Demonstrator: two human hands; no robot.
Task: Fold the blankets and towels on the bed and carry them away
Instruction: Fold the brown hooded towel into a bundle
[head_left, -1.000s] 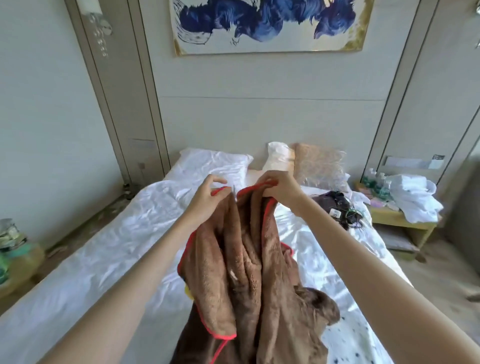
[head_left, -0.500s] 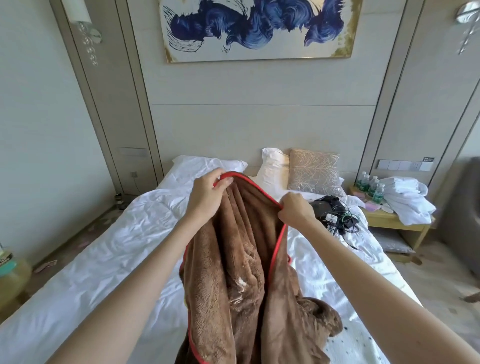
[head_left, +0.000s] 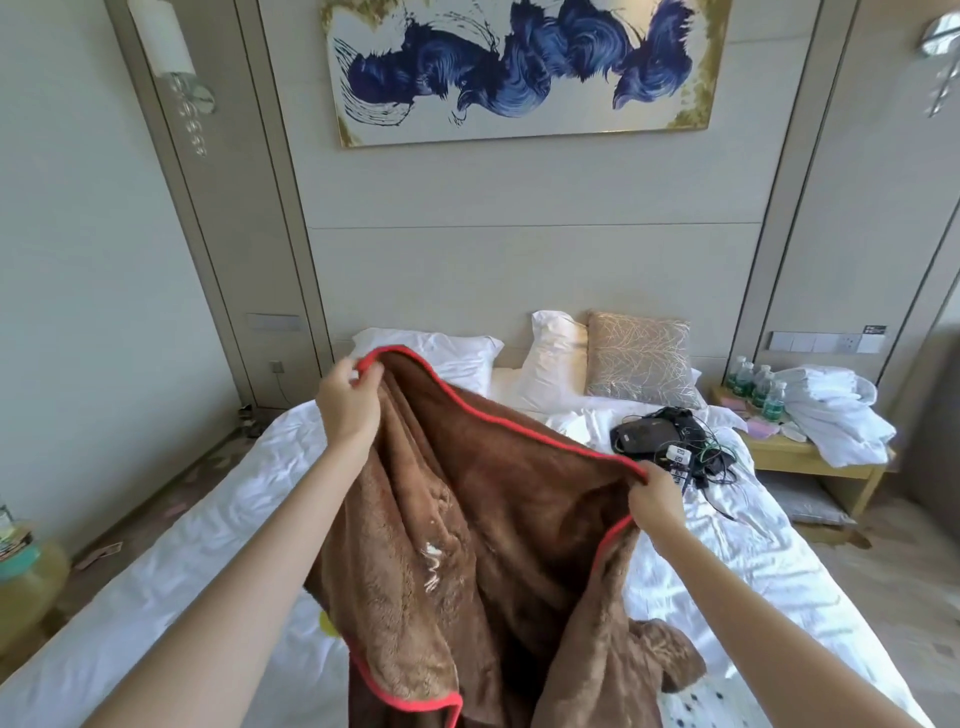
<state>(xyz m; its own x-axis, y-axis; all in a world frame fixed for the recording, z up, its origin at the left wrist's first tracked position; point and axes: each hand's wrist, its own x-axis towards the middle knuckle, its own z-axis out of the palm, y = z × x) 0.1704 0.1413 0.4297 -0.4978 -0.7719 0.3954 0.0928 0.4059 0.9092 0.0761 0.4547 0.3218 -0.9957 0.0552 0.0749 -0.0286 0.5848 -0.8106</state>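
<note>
Brown blanket (head_left: 498, 545) between left hand (head_left: 347, 402), right hand (head_left: 655, 500).

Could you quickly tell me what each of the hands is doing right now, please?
Left hand: closed, gripping the red edge of the brown blanket.
Right hand: closed, gripping the same red edge farther along.

Head-worn view, down over bed (head_left: 182, 545)

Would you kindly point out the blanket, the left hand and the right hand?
blanket (head_left: 493, 519): head view, its brown middle.
left hand (head_left: 348, 405): head view, back of hand.
right hand (head_left: 657, 501): head view, back of hand.
</note>
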